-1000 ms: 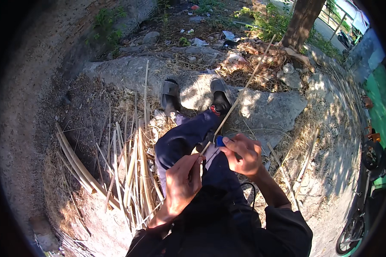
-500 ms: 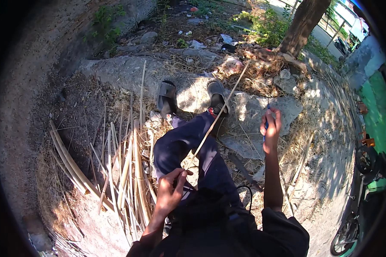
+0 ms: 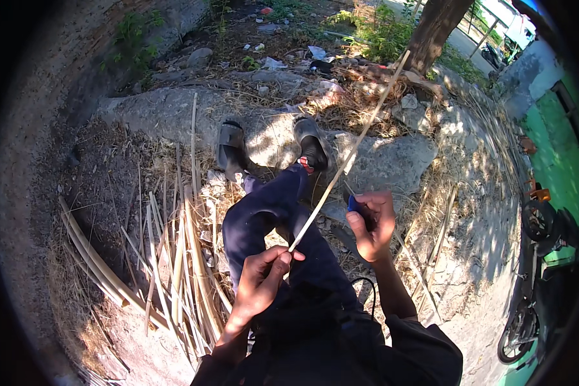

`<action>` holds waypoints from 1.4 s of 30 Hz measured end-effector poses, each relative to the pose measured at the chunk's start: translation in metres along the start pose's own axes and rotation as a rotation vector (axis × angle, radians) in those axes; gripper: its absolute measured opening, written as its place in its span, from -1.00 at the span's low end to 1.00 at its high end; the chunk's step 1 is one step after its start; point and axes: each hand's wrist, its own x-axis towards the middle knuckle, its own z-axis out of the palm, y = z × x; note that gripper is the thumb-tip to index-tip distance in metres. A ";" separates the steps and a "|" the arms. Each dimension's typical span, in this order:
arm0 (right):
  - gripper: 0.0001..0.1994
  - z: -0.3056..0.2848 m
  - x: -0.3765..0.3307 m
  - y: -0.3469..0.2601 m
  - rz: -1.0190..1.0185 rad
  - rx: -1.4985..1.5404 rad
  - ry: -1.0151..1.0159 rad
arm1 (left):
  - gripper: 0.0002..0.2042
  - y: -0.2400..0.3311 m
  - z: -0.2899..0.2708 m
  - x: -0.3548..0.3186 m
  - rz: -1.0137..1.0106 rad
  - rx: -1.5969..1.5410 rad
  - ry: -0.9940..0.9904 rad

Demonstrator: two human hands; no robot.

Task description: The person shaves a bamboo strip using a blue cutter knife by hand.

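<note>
A long, thin bamboo strip (image 3: 347,164) slants up and away to the right from my left hand (image 3: 264,276), which pinches its near end between thumb and fingers over my lap. My right hand (image 3: 374,225) is closed round a blue-handled knife (image 3: 353,204). Only part of the handle and a thin, pale blade show past the fingers. The knife is beside the strip, to its right, and a gap shows between them.
Several split bamboo strips (image 3: 193,257) lie in a heap to my left, with thicker curved pieces (image 3: 100,254) beyond them. My shoes rest by a stone ledge (image 3: 154,116). Ahead right stands a tree trunk (image 3: 433,40); a motorcycle (image 3: 527,321) is at far right.
My right hand has come nearer and to the left with the knife, closer to the strip. The strip's far end now reaches higher and further right. The whole view has shifted slightly.
</note>
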 end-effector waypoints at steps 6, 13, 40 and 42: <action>-0.61 -0.006 -0.002 -0.003 -0.091 -0.189 0.012 | -0.74 0.006 0.000 0.009 0.006 0.035 -0.086; -0.61 -0.020 -0.008 -0.010 -0.020 -0.267 0.047 | -0.75 0.007 0.016 0.026 0.117 0.243 -0.070; -0.81 -0.044 -0.013 -0.047 0.527 0.650 0.121 | -0.73 0.052 0.104 0.019 0.311 0.727 0.114; -0.80 -0.043 -0.013 -0.053 0.521 0.592 0.087 | -0.87 0.042 0.107 0.025 0.383 0.661 0.089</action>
